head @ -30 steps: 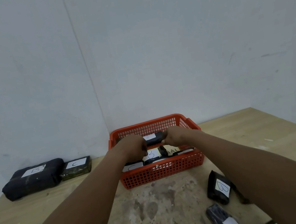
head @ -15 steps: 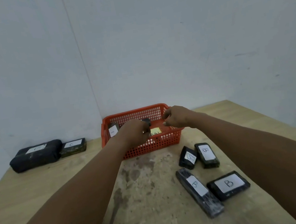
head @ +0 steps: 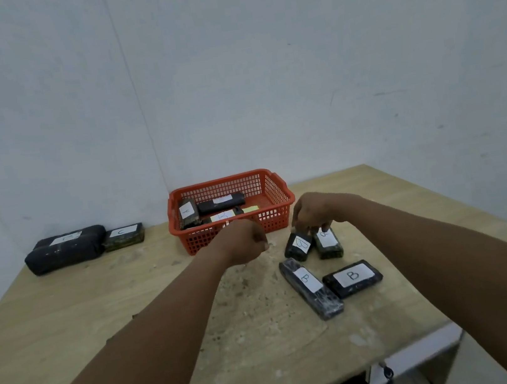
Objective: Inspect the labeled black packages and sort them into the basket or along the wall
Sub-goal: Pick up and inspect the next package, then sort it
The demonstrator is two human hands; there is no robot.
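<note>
Change: both your hands have left the basket (head: 277, 217); a second ago they held a package over it, and that one now lies inside.
Meaning: 1 more package sorted, I judge; 4 wait on the table (head: 99, 313).
Right hand (head: 317, 211): fingers curled down, pinching the top of the tilted package (head: 298, 246).
Left hand (head: 246, 240): a loose fist, holding nothing.
Readable labels: "B" on the long package (head: 309, 287) and the flat package (head: 352, 278); "C" on the small wall package (head: 124, 235).
Unclear labels: the pinched one, its neighbour (head: 328, 243), the basket's 3, and the big wall package (head: 65, 249).
</note>
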